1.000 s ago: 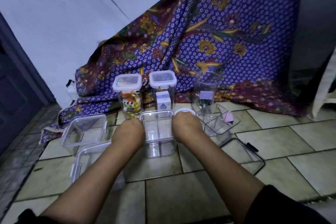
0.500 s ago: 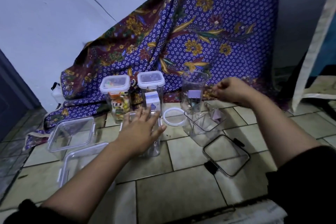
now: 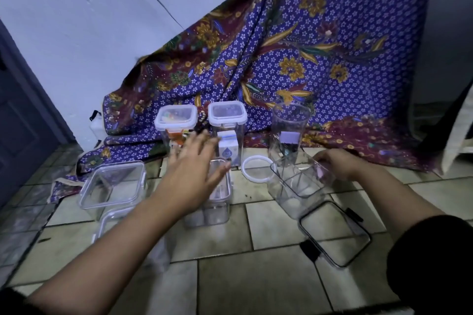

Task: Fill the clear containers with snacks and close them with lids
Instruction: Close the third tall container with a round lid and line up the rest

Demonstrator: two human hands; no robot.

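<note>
Left hand (image 3: 194, 171) spread flat above empty tub (image 3: 217, 197), frame centre – right hand (image 3: 337, 163) gripping tilted tub (image 3: 299, 186), centre-right – filling step; next, judging: stand it upright, fetch snacks

Hands (image 3: 197, 174) over clear containers (image 3: 298, 184)

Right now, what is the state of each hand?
Left hand: open, fingers spread, holding nothing.
Right hand: closed on the rim of the tilted clear container.
</note>
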